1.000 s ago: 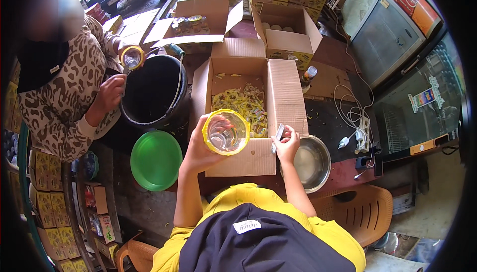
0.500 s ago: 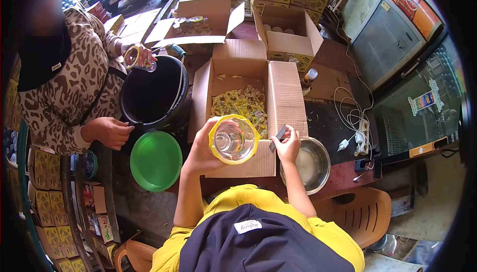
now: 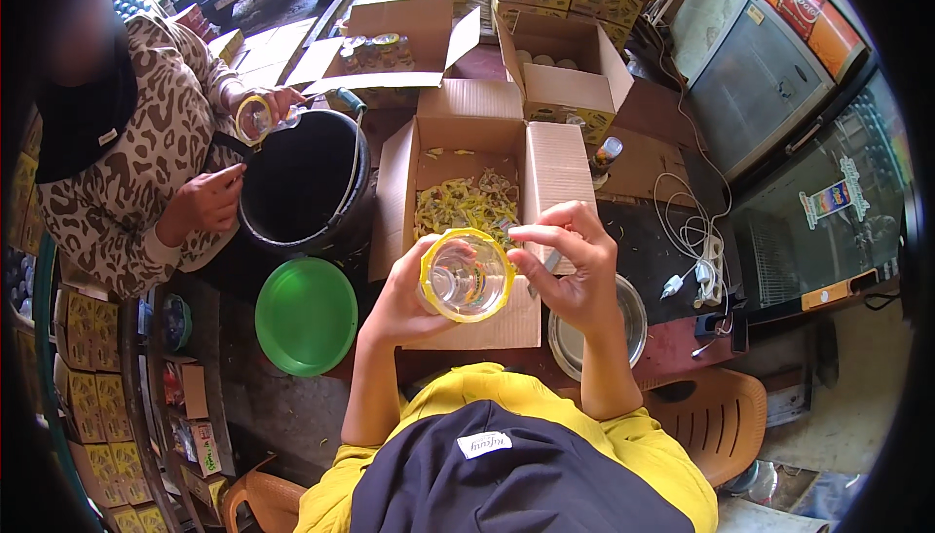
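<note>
So I've got my left hand (image 3: 404, 299) wrapped around a clear jar with a yellow rim (image 3: 466, 276), held over the open cardboard box (image 3: 467, 182) of yellow peeled strips (image 3: 466, 204). Right hand (image 3: 575, 270) is pinching a small blade (image 3: 548, 262) by the rim. Box has plenty of scraps, looks like this jar's peel is underway.

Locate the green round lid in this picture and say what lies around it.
In the head view the green round lid lies low on the person's left, just below the black bucket and left of the open cardboard box, beside the left hand holding the yellow-rimmed jar.
</note>
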Demonstrator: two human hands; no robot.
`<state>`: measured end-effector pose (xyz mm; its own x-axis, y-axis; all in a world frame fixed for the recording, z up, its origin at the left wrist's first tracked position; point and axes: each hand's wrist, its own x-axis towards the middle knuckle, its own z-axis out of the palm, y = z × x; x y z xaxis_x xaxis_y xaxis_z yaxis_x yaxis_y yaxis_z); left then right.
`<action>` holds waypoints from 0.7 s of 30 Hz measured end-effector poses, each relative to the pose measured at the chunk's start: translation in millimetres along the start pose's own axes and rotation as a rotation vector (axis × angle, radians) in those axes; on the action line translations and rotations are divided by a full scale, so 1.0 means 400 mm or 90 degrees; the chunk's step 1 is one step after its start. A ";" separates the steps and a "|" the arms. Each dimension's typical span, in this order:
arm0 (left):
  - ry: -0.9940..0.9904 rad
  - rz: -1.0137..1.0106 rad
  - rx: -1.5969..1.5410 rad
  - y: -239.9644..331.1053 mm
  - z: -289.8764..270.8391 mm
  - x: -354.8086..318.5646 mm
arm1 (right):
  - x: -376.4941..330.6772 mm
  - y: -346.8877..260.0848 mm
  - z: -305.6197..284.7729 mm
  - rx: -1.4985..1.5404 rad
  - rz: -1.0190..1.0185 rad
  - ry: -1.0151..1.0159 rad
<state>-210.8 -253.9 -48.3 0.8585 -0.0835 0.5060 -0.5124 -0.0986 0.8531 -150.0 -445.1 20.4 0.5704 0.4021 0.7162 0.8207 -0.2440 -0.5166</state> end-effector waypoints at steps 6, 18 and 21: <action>-0.021 -0.017 -0.016 0.003 0.000 -0.006 | 0.000 0.005 0.014 -0.071 0.014 -0.099; -0.015 -0.090 -0.003 0.014 0.019 0.007 | 0.000 0.025 0.027 -0.207 -0.106 -0.105; -0.033 -0.091 -0.045 0.025 0.013 0.009 | 0.001 0.023 0.028 -0.204 -0.105 -0.108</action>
<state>-212.7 -260.4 -38.7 0.9195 -0.1247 0.3727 -0.3804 -0.0437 0.9238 -142.7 -437.3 10.6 0.4392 0.5921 0.6757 0.8844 -0.4171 -0.2094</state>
